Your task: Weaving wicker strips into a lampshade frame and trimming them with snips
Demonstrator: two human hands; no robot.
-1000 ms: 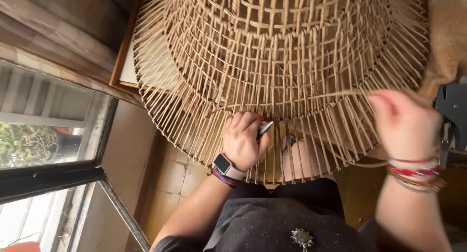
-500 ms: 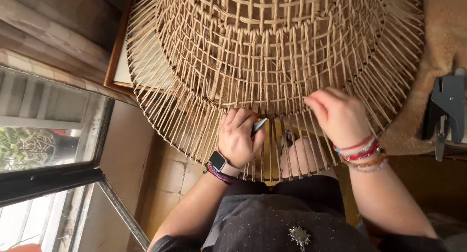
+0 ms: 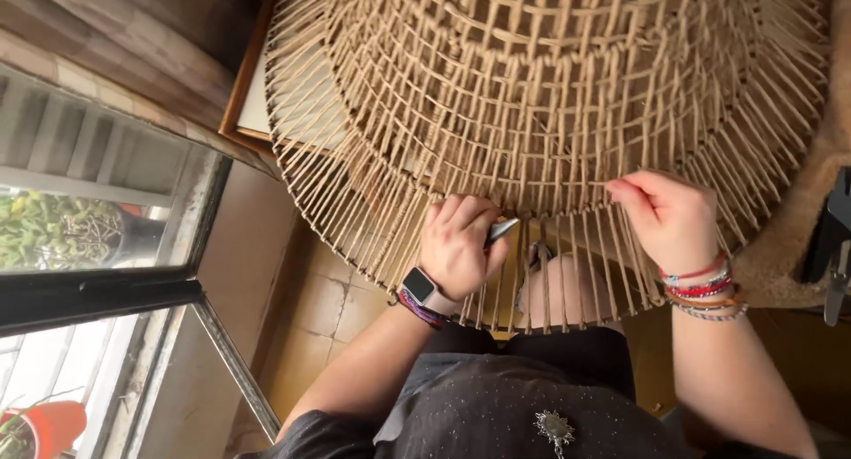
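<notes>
A big round woven cane frame [image 3: 550, 95], with many thin spokes fanning out to its rim, fills the upper part of the head view. My left hand [image 3: 461, 246] is closed around a small dark metal tool [image 3: 501, 230], pressed against the spokes near the lower rim. It wears a smartwatch and a thread band. My right hand [image 3: 669, 215], with several coloured bracelets on the wrist, pinches a strand of cane [image 3: 567, 193] at the woven edge, fingers curled among the spokes.
A window with a dark frame [image 3: 106, 290] is at the left, with plants and a red pot [image 3: 53, 423] outside. Below the frame lies a tiled floor [image 3: 328, 308]. A dark object [image 3: 833, 246] stands at the right edge. My knee [image 3: 567, 290] shows through the spokes.
My right hand swung from far right in to the centre, then shifted slightly right and settled on the woven edge. My left hand stayed on the tool at the spokes.
</notes>
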